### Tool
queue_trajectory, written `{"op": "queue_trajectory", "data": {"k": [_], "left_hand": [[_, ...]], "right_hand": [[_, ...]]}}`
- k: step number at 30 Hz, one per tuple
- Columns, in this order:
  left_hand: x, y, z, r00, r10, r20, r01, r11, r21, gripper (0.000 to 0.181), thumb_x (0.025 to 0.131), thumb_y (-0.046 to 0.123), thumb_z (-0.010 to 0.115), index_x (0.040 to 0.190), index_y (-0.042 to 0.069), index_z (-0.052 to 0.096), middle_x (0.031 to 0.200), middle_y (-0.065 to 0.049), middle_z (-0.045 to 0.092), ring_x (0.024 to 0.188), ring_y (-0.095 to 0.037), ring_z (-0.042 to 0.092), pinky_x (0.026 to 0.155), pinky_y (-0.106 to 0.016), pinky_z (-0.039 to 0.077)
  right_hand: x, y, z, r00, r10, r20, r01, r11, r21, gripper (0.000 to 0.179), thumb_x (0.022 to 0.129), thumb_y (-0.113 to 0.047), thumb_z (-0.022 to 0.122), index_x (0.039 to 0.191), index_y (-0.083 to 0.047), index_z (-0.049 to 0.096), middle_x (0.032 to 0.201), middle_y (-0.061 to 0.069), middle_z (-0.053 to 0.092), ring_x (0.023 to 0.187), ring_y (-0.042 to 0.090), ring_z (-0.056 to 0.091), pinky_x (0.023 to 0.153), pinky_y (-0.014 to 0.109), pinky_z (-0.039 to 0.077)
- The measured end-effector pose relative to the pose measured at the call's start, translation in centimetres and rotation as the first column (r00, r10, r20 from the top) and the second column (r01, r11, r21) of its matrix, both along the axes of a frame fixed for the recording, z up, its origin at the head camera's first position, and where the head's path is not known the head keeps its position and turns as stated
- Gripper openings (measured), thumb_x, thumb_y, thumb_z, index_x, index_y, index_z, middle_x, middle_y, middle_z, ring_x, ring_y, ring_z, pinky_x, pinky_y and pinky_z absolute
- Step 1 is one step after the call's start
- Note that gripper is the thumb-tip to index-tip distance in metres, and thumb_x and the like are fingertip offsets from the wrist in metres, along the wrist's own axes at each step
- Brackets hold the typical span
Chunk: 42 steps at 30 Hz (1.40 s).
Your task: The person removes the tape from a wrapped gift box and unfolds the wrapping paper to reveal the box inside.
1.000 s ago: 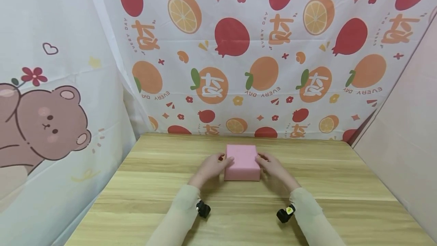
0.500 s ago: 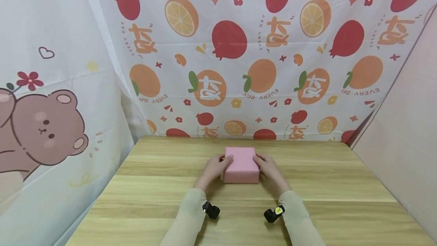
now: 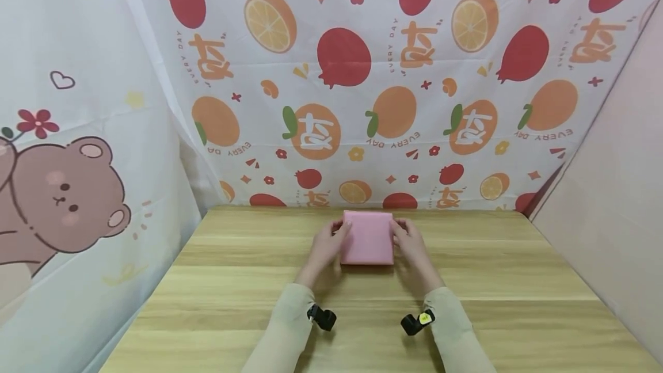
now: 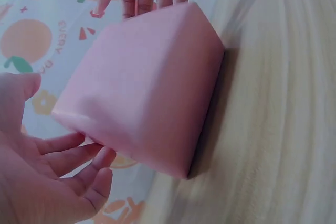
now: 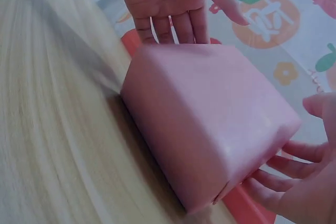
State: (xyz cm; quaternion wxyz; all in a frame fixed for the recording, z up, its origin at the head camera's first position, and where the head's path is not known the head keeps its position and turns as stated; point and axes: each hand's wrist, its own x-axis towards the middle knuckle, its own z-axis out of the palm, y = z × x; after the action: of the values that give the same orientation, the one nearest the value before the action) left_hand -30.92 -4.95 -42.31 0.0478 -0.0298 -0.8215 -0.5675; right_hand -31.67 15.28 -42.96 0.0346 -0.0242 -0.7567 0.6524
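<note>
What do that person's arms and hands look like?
Both arms wear plain, pale cream long sleeves. The left hand and right hand are bare, without gloves. A small black device sits at each wrist; the right one has a yellow patch.

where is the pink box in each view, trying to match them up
Head: the pink box is just right of centre, below mid-height, between the left hand and the right hand.
Left wrist: the pink box is large, slightly left of centre.
Right wrist: the pink box is large, slightly right of centre.
Shared landmark: the wooden tabletop, low in head, right in left wrist, left in right wrist.
</note>
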Motion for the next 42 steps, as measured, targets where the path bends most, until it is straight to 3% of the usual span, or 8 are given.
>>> {"op": "queue_trajectory", "data": {"k": [6,11,17,24,31,35,39,42], "left_hand": [[0.3,0.3,0.4,0.999,0.048,-0.01,-0.046,0.995,0.088,0.049,0.082,0.052,0.054,0.111,0.013,0.056,0.117,-0.011,0.059,0.107,-0.024,0.058,0.077,-0.033,0.05],[0.4,0.6,0.4,0.998,0.066,-0.025,-0.062,0.988,0.138,0.044,0.08,0.046,0.06,0.109,0.013,0.055,0.116,-0.009,0.06,0.104,-0.022,0.059,0.079,-0.032,0.049],[0.2,0.5,-0.1,0.998,0.043,-0.045,-0.031,0.972,0.235,0.045,0.077,0.022,0.068,0.117,0.011,0.05,0.114,-0.01,0.057,0.103,-0.027,0.059,0.076,-0.032,0.052],[0.4,0.1,-0.1,0.991,-0.077,-0.107,0.098,0.973,0.208,0.056,0.074,0.002,0.067,0.126,0.007,0.049,0.117,-0.018,0.053,0.107,-0.034,0.056,0.08,-0.032,0.052],[-0.7,-0.3,-1.8,0.971,-0.132,-0.197,0.144,0.988,0.05,0.048,0.074,0.01,0.071,0.119,0.011,0.056,0.114,-0.013,0.056,0.104,-0.027,0.059,0.087,-0.036,0.049],[-0.9,-0.9,-2.2,0.937,-0.188,-0.293,0.163,0.981,-0.108,0.04,0.076,0.019,0.07,0.113,0.01,0.058,0.107,-0.007,0.06,0.098,-0.023,0.059,0.09,-0.041,0.046],[-0.6,-1.8,-1.9,0.902,-0.259,-0.346,0.15,0.938,-0.312,0.036,0.076,0.025,0.071,0.106,0.012,0.058,0.1,0.0,0.061,0.093,-0.02,0.059,0.083,-0.038,0.049],[-0.4,-2.3,-1.7,0.871,-0.305,-0.384,0.106,0.882,-0.459,0.034,0.075,0.029,0.072,0.103,0.015,0.059,0.097,0.003,0.062,0.091,-0.018,0.059,0.079,-0.033,0.049]], "right_hand": [[0.3,0.4,0.7,0.997,-0.066,-0.047,0.064,0.997,-0.049,0.037,0.088,-0.037,0.053,0.105,-0.003,0.05,0.114,0.01,0.05,0.103,0.02,0.055,0.088,0.036,0.049],[0.2,0.8,0.3,0.996,-0.053,-0.077,0.044,0.992,-0.116,0.028,0.083,-0.022,0.063,0.096,-0.001,0.049,0.112,0.007,0.051,0.098,0.014,0.057,0.09,0.035,0.047],[0.0,1.5,-0.3,0.984,0.033,-0.177,-0.049,0.995,-0.088,0.041,0.08,-0.006,0.064,0.115,0.001,0.044,0.117,0.012,0.047,0.114,0.026,0.05,0.084,0.019,0.047],[-0.2,2.6,-1.2,0.952,0.143,-0.272,-0.17,0.982,-0.08,0.056,0.078,0.005,0.062,0.13,-0.001,0.041,0.119,0.02,0.044,0.118,0.033,0.046,0.086,0.019,0.047],[-0.2,3.6,-1.7,0.952,0.169,-0.256,-0.174,0.985,0.004,0.043,0.076,-0.002,0.067,0.117,-0.003,0.051,0.115,0.019,0.052,0.111,0.026,0.053,0.085,0.019,0.048],[-0.1,4.4,-1.8,0.951,0.212,-0.225,-0.193,0.976,0.104,0.039,0.077,-0.011,0.069,0.112,-0.007,0.053,0.114,0.016,0.056,0.109,0.024,0.056,0.088,0.026,0.048],[0.2,4.9,-1.5,0.946,0.254,-0.201,-0.192,0.939,0.285,0.038,0.077,-0.019,0.07,0.111,-0.012,0.055,0.112,0.009,0.059,0.109,0.024,0.056,0.093,0.036,0.045],[0.4,4.9,-1.2,0.932,0.296,-0.21,-0.175,0.874,0.453,0.037,0.076,-0.021,0.07,0.11,-0.017,0.057,0.107,0.002,0.061,0.107,0.021,0.056,0.095,0.04,0.043]]}}
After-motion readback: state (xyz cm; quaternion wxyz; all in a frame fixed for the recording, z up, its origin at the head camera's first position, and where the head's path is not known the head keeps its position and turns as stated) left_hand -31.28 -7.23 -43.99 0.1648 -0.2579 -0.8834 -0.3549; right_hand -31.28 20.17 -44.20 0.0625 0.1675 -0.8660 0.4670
